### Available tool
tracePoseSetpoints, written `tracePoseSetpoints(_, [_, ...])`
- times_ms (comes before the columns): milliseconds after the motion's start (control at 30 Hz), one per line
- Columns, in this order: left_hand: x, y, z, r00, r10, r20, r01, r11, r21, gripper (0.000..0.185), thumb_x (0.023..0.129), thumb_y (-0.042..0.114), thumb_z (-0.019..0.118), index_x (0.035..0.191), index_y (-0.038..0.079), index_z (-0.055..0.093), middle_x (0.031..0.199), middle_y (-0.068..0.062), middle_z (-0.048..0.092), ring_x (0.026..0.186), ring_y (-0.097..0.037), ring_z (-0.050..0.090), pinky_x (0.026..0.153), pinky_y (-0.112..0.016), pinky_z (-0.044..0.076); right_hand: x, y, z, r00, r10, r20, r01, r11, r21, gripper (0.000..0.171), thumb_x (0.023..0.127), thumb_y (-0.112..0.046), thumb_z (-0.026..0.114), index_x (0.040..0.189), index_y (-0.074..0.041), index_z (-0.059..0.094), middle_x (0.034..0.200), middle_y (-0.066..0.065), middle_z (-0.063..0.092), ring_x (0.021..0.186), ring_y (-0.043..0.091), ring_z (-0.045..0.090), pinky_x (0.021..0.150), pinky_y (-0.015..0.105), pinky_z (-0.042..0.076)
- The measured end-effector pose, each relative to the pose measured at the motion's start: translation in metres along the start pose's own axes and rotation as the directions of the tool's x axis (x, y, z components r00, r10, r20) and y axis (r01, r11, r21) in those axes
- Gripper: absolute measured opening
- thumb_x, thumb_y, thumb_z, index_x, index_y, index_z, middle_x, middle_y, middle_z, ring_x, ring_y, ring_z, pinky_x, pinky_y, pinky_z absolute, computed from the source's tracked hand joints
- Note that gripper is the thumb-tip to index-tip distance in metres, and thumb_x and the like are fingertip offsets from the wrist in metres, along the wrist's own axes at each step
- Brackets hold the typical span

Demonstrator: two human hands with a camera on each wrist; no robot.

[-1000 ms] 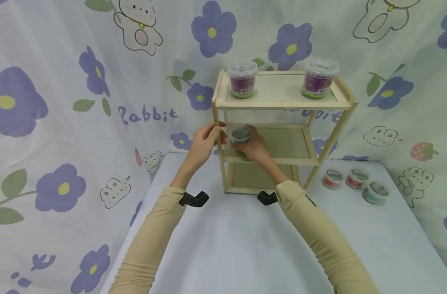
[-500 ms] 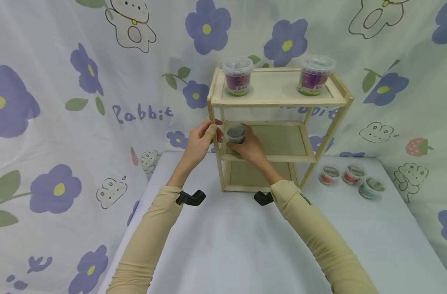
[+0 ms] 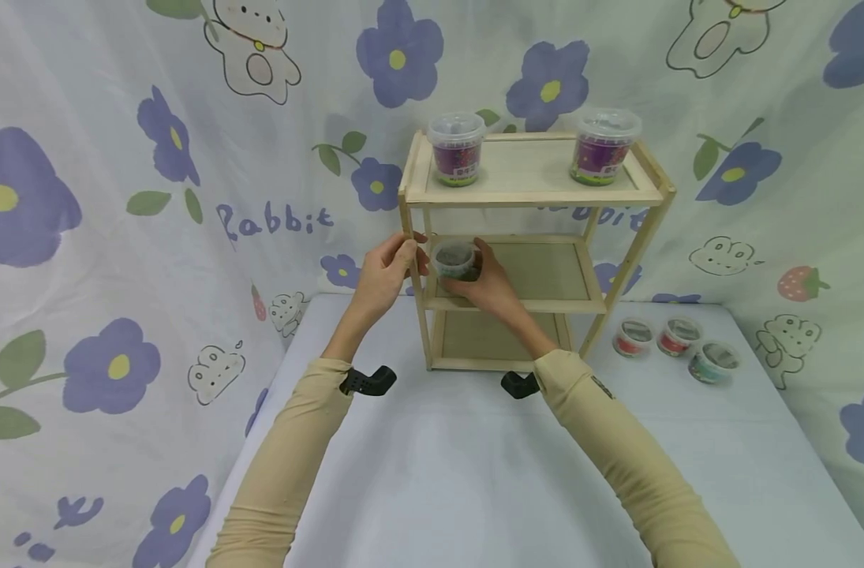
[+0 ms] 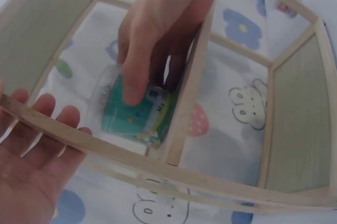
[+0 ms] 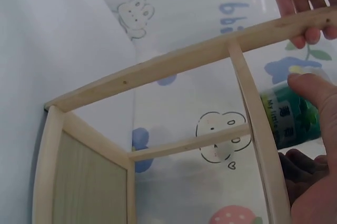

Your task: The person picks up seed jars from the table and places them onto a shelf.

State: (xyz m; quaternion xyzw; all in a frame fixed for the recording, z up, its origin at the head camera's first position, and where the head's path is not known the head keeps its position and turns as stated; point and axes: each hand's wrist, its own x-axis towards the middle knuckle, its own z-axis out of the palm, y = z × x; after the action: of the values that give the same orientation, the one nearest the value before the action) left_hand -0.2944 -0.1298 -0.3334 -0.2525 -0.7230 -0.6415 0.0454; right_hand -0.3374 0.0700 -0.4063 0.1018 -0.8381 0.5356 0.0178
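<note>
Fingers, right hand (image 3: 490, 285): curled round a small clear tub (image 3: 454, 260) with a green label, thumb (image 5: 310, 89) pressed on its side.
Fingers, left hand (image 3: 387, 272): wrapped round the front-left post of the wooden rack (image 3: 531, 193), fingertips (image 5: 310, 34) hooked over the bar.
Tub position: at the left end of the rack's middle shelf (image 3: 545, 272), close beside the post that the left hand gripped; whether it rested on the board could not be told.
Left wrist view only: the tub's green label (image 4: 138, 109) with a white patch, seen through the frame, and the open palm side of the left hand (image 4: 31, 155) behind the bar.
Right wrist view only: white lettering on the green label (image 5: 287, 116), beginning "My little"; the rest was hidden.
Head view only: two purple-labelled tubs (image 3: 457, 147) on the top shelf, three small tubs (image 3: 676, 339) on the worktop (image 3: 460, 473) to the right of the rack.
Writing: "Rabbit" (image 3: 274, 222) on the flowered backdrop cloth.
</note>
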Motion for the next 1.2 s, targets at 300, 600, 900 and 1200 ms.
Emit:
tracePoseSetpoints(300, [0.002, -0.002, 0.002, 1.000, -0.006, -0.010, 0.005, 1.000, -0.027, 0.027, 0.107, 0.016, 0.043, 0.117, -0.003, 0.060, 0.097, -0.036, 0.055, 0.091, -0.047, 0.057, 0.090, -0.047, 0.054, -0.025, 0.011, -0.027, 0.999, -0.048, -0.011, 0.049, 0.997, 0.057, 0.096, 0.087, -0.028, 0.077, 0.157, -0.006, 0.016, 0.150, 0.017, 0.041, 0.138, 0.032, 0.041, 0.113, 0.046, 0.036])
tracePoseSetpoints(600, [0.002, -0.005, 0.000, 1.000, -0.007, -0.018, 0.007, 1.000, -0.023, 0.028, 0.107, 0.018, 0.044, 0.117, -0.002, 0.061, 0.093, -0.028, 0.059, 0.091, -0.048, 0.057, 0.090, -0.048, 0.054, -0.077, 0.018, -0.062, 0.988, -0.123, -0.095, 0.134, 0.984, 0.119, 0.089, 0.088, -0.015, 0.076, 0.156, -0.003, 0.019, 0.149, 0.020, 0.042, 0.139, 0.032, 0.040, 0.119, 0.043, 0.026])
tracePoseSetpoints(900, [0.005, -0.001, 0.004, 1.000, -0.001, -0.020, 0.001, 1.000, -0.016, 0.027, 0.107, 0.020, 0.044, 0.116, 0.001, 0.061, 0.092, -0.024, 0.059, 0.092, -0.047, 0.056, 0.092, -0.048, 0.052, -0.139, 0.038, -0.105, 0.987, -0.095, -0.130, 0.121, 0.970, 0.211, 0.087, 0.092, -0.007, 0.070, 0.158, -0.008, 0.013, 0.151, 0.018, 0.039, 0.140, 0.032, 0.037, 0.118, 0.034, 0.028])
tracePoseSetpoints(1200, [0.007, -0.021, -0.001, 0.999, -0.021, -0.041, 0.020, 1.000, -0.005, 0.030, 0.107, 0.023, 0.043, 0.117, 0.002, 0.061, 0.094, -0.026, 0.058, 0.093, -0.045, 0.057, 0.093, -0.045, 0.052, -0.189, 0.078, -0.140, 0.984, -0.045, -0.175, 0.064, 0.993, 0.103, 0.085, 0.094, -0.008, 0.067, 0.158, -0.008, 0.012, 0.148, 0.022, 0.040, 0.135, 0.022, 0.044, 0.107, 0.014, 0.036])
